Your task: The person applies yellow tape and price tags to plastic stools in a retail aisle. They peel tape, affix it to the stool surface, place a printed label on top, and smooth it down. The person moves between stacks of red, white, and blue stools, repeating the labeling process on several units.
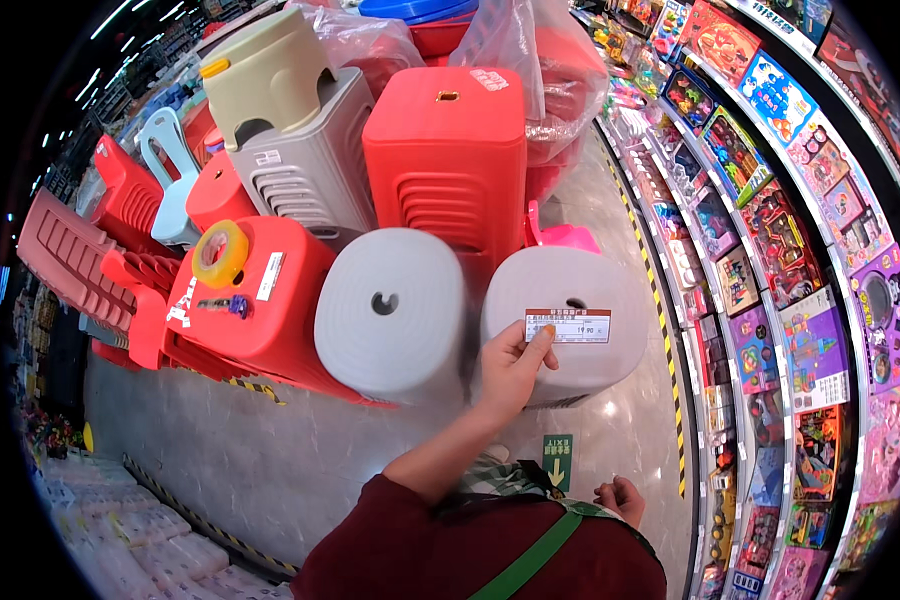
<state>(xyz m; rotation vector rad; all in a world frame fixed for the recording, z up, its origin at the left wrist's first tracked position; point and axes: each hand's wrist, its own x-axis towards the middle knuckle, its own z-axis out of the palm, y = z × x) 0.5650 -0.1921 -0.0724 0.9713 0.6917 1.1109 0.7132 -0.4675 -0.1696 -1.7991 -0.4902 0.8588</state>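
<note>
My left hand (514, 367) pinches a paper price tag (568, 327) by its left end, over a stack of grey plastic stools (615, 285). My right hand (621, 499) hangs low near my body, its fingers curled; whether it holds something cannot be told. A second grey stool stack (390, 352) stands to the left. Beside that, a red stool stack (300, 262) bears a roll of yellow tape (220, 253), a small cutter with a purple end (225, 304) and a white label (270, 277). Behind the grey stools rises a tall red stool stack (442, 161).
Shelves of boxed toys (817, 352) line the right side. A cream step stool (266, 71) tops a grey stack at the back; light blue chairs (174, 180) and red chairs (139, 195) stand left. Wrapped white packs (142, 532) lie lower left. A green exit sign (558, 461) marks the floor.
</note>
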